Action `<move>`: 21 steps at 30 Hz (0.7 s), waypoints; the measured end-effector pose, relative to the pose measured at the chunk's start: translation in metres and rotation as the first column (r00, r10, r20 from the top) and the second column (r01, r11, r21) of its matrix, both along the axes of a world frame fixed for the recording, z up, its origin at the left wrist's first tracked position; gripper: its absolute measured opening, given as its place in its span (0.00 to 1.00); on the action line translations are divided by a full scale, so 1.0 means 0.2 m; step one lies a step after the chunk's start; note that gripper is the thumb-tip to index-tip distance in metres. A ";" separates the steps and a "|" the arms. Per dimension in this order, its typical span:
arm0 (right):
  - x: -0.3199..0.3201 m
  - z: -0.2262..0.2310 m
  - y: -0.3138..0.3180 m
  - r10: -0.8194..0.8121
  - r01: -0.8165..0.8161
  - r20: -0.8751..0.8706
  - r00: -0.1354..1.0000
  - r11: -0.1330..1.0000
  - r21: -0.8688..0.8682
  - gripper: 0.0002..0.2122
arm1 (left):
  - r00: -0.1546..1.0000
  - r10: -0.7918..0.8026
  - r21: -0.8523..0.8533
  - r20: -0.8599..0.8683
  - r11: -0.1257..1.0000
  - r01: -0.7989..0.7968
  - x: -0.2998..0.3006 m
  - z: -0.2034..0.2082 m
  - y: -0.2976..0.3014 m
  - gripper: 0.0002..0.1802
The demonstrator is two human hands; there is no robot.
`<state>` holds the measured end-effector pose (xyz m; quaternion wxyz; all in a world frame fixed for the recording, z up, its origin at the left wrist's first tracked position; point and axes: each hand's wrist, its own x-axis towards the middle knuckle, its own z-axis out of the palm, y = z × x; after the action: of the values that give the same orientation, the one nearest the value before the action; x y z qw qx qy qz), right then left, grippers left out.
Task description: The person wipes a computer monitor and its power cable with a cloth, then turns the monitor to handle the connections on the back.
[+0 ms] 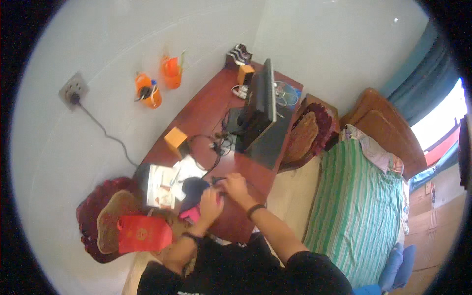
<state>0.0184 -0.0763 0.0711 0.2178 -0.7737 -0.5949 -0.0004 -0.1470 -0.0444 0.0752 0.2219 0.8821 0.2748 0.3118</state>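
Both of my hands are close together over the near end of the red-brown desk (236,216). My left hand (211,204) has its fingers curled in, next to a black soft-looking item (194,191) and a bright pink item (190,215). What it grips is mostly hidden by the fingers. Just to its right, my right hand (235,186) is closed, its fingertips at a small dark cable-like piece (218,181) between the hands. Blur keeps me from telling its kind. White papers and a printed white box (162,187) lie left of the black item.
A monitor (263,103) stands on the desk, with black cables (216,147) and orange-faced speaker boxes (176,140) around it. A chair (115,216) at left carries a red bag (143,234). Orange holders (148,91) hang on the wall. At right is a bed (359,206).
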 end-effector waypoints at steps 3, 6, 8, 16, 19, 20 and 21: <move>-0.22 0.16 0.27 0.101 -0.108 -0.264 0.959 0.994 -0.014 0.12 | 0.972 -0.166 -0.244 -0.165 0.962 0.123 -0.18 -0.10 -0.21 0.21; -0.17 -0.01 0.28 0.224 -0.173 -0.362 0.905 0.971 0.168 0.13 | 0.954 -0.195 -0.131 -0.230 0.977 0.168 -0.01 -0.08 -0.38 0.36; -0.15 -0.05 0.21 0.392 -0.316 -0.259 0.882 0.903 0.290 0.14 | 0.903 -0.189 -0.223 -0.387 0.969 0.107 0.05 -0.13 -0.43 0.53; 0.49 0.00 -0.85 0.263 -0.426 -0.734 0.626 0.904 -0.039 0.15 | 0.715 -0.059 -0.162 -0.696 0.984 -0.076 0.25 -0.24 -0.50 0.64; 0.88 -0.33 -1.38 0.160 -0.454 -0.564 0.810 0.779 -0.432 0.18 | 0.660 -0.186 -0.339 -0.728 0.934 -0.111 0.28 -0.21 -0.44 0.64; 0.98 -0.37 -1.46 0.131 -0.472 -0.529 0.838 0.661 -0.584 0.18 | 0.621 -0.205 -0.340 -0.756 0.935 -0.105 0.25 -0.26 -0.42 0.65; 1.03 -0.31 -1.48 0.140 -0.479 -0.531 0.835 0.658 -0.580 0.18 | 0.621 -0.197 -0.337 -0.759 0.935 -0.115 0.22 -0.26 -0.41 0.65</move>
<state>0.2252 -0.3731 0.0084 0.0375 -0.6595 -0.6112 0.4360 -0.1040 -0.1259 0.0225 0.2418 0.8803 0.3742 -0.1630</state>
